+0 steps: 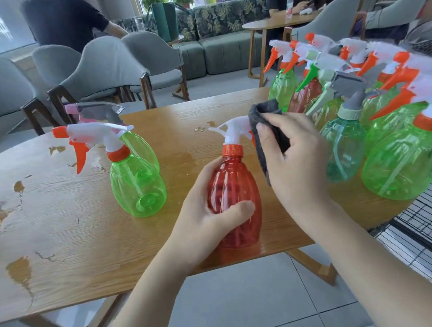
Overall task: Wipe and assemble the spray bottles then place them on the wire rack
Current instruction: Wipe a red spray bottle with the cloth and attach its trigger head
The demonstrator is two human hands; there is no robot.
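We see a red bottle (234,200) standing upright near the front edge of the table (63,233), with an orange collar and a white spray head screwed on. Our left hand (203,219) grips its body, thumb across the front and fingers curled round the far side. Our right hand (294,156) pinches a grey cloth (265,125) between thumb and curled fingers, pressing it against the back of the spray head.

Toward the left stand two green bottles (138,187), one just behind the other; the front one has a white head with an orange trigger. At the right edge a crowd of bottles (400,163) stands packed together; we cannot count them exactly, though at least eight heads show. A black wire rack (418,227) lies below the table's right corner.
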